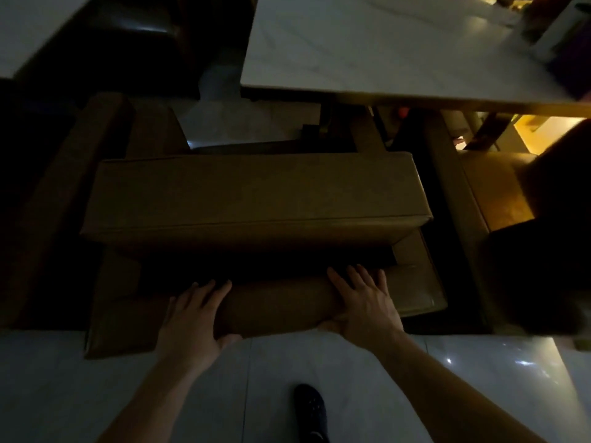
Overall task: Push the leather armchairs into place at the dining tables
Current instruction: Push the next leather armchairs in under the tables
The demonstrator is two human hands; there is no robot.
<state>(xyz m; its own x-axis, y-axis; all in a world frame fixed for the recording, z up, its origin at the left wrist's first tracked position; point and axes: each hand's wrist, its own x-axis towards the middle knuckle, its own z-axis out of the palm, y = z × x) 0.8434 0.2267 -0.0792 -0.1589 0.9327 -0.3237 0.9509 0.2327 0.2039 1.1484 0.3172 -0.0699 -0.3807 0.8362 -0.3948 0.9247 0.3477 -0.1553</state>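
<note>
A brown leather armchair stands in front of me, seen from above and behind in dim light. My left hand and my right hand both grip the top of its backrest, fingers laid over the top edge and thumbs under the near side. Beyond the chair is a white marble dining table, its near edge over the chair's front. The chair sits left of the table's middle.
A second brown armchair stands close on the right, and another chair arm on the left. A second white table is at far left. A dark shape covers the right side. My shoe is on the pale tiled floor.
</note>
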